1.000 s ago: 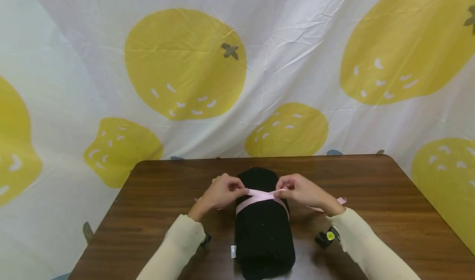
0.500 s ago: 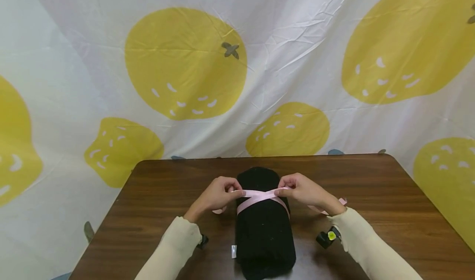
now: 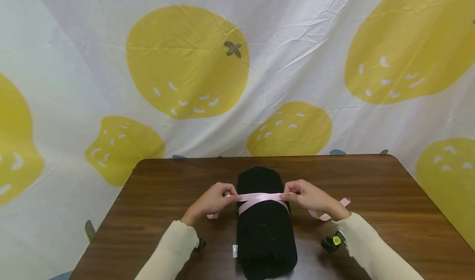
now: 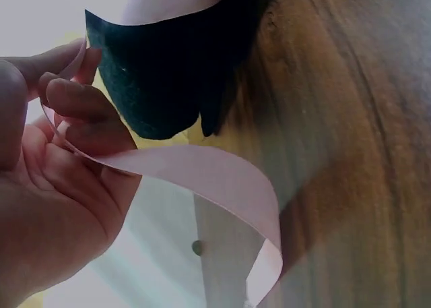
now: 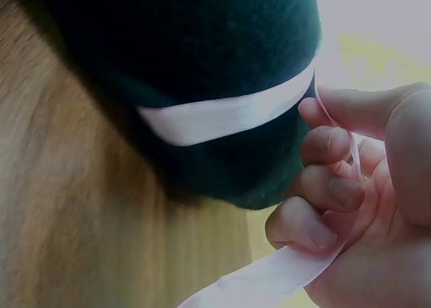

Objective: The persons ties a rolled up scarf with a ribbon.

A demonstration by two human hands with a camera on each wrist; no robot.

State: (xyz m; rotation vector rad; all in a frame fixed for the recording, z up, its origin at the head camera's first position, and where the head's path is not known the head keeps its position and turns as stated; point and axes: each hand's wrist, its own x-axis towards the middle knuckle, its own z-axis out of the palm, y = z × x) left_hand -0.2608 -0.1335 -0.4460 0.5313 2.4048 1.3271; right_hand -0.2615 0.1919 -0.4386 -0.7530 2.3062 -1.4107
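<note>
A black, soft-looking cushion-like roll (image 3: 265,234) lies lengthwise on the table, a small white tag at its left side. Round its middle runs a pink ribbon (image 3: 248,205), its two ends crossed on top. My left hand (image 3: 219,199) pinches one end between thumb and forefinger at the roll's left edge. On the other side my right hand (image 3: 306,195) pinches the other end the same way. The stretch between the hands is drawn straight. In the left wrist view a loose tail of ribbon (image 4: 202,176) curls down from the palm; another ribbon tail (image 5: 269,278) leaves the right palm.
The brown wooden table (image 3: 167,181) has rounded far corners. Behind it hangs a white cloth (image 3: 259,45) printed with yellow fruit. A black wrist camera (image 3: 330,243) sits under the right wrist, another black camera (image 3: 200,245) under the left.
Both hands have moved apart, the left one leftward and the right one slightly rightward, and both a little lower. The ribbon's crossing has flattened and tightened against the top of the roll.
</note>
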